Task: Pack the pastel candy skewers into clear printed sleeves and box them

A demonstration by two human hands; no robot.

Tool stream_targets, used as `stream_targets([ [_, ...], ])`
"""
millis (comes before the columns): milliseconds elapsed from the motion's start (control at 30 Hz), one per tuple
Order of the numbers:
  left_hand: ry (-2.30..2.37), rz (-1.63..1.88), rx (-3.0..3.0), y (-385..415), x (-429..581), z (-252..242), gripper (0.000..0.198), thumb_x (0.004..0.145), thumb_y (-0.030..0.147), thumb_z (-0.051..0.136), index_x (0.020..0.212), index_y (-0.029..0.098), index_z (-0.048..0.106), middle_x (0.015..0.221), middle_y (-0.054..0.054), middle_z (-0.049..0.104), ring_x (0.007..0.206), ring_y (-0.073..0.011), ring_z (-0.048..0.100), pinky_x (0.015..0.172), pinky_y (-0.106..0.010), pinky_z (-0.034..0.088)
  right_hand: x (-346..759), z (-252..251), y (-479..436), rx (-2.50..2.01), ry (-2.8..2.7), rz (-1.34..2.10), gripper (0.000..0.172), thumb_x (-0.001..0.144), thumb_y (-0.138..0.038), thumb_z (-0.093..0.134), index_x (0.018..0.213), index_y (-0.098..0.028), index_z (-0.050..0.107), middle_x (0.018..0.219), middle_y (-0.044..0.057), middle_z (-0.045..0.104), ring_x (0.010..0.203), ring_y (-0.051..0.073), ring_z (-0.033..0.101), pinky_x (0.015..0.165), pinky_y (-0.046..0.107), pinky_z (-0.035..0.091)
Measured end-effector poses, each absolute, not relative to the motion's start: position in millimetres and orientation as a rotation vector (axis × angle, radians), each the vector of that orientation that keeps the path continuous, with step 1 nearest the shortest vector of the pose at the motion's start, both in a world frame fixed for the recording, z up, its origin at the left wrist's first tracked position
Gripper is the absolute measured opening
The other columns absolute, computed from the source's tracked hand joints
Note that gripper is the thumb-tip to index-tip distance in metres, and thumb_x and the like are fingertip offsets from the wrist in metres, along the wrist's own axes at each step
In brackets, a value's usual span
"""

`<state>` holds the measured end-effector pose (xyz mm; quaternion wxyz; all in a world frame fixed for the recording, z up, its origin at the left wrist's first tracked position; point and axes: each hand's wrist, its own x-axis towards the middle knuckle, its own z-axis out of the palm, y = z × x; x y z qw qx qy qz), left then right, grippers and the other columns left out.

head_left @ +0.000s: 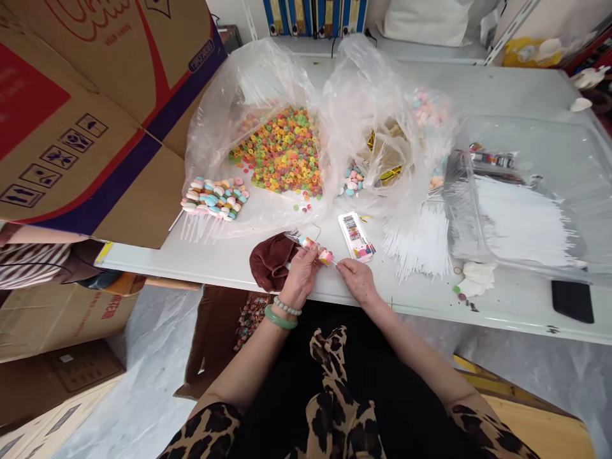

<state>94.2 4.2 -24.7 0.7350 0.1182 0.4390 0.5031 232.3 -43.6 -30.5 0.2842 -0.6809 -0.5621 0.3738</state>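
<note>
Over the front edge of the table, my left hand is closed around a wrapped candy stick with pink, white and yellow colours. My right hand pinches the thin white stick at its lower right end. A bunched brown cloth lies against my left hand. Just behind my right hand is a stack of printed wrappers. Stick bunches topped with pastel candies lie to the left. Many white sticks are spread to the right.
A clear bag holds colourful ring candies. Another plastic bag contains gold ties and pastel candies. At right sit a clear tray of white sticks and a black phone-like object. A large carton covers the left side.
</note>
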Motion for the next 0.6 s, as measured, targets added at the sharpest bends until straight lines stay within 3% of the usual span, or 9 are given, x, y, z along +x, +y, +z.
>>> stream_targets([
  [100, 0.941, 1.109, 0.279, -1, 105, -22, 0.029, 0.066, 0.027, 0.082, 0.079, 0.015, 0.059, 0.073, 0.002, 0.062, 0.065, -0.0083, 0.059, 0.066, -0.021, 0.048, 222, -25, -42, -1.858, -1.684, 0.747, 0.032, 0.093, -0.034, 0.04, 0.073, -0.02, 0.061, 0.073, 0.003, 0.062, 0.073, 0.017, 0.056, 0.07, 0.026, 0.04],
  [200, 0.957, 1.049, 0.272, -1, 101, -19, 0.033, 0.065, 0.033, 0.083, 0.08, 0.016, 0.058, 0.073, 0.002, 0.062, 0.064, -0.0092, 0.059, 0.064, -0.023, 0.049, 222, -26, -45, -1.768, -1.684, 0.796, 0.027, 0.092, -0.031, 0.042, 0.083, -0.021, 0.064, 0.082, 0.004, 0.067, 0.08, 0.017, 0.06, 0.076, 0.027, 0.043],
  [300, 1.052, 0.936, 0.361, 1, 91, -19, 0.036, 0.059, 0.027, 0.086, 0.081, 0.016, 0.059, 0.074, -0.001, 0.065, 0.066, -0.0126, 0.063, 0.063, -0.025, 0.051, 231, -30, -50, -1.697, -1.588, 0.901, 0.021, 0.087, -0.027, 0.047, 0.09, -0.022, 0.066, 0.089, 0.004, 0.069, 0.086, 0.018, 0.062, 0.081, 0.03, 0.046],
  [467, 1.061, 0.938, 0.443, -2, 93, -24, 0.038, 0.052, 0.019, 0.088, 0.077, 0.015, 0.059, 0.065, 0.003, 0.061, 0.047, -0.0058, 0.051, 0.044, -0.018, 0.038, 232, -31, -51, -1.737, -1.402, 0.961, 0.04, 0.083, -0.026, 0.048, 0.121, -0.022, 0.059, 0.077, -0.001, 0.065, 0.07, 0.017, 0.061, 0.071, 0.03, 0.048],
  [600, 0.893, 0.791, 0.289, -5, 96, -20, 0.031, 0.061, 0.022, 0.084, 0.083, 0.01, 0.065, 0.057, 0.004, 0.054, 0.039, -0.0011, 0.035, 0.042, -0.018, 0.033, 222, -30, -48, -1.61, -1.622, 0.773, 0.029, 0.091, -0.024, 0.041, 0.103, -0.022, 0.067, 0.081, 0.002, 0.066, 0.073, 0.016, 0.06, 0.068, 0.027, 0.046],
])
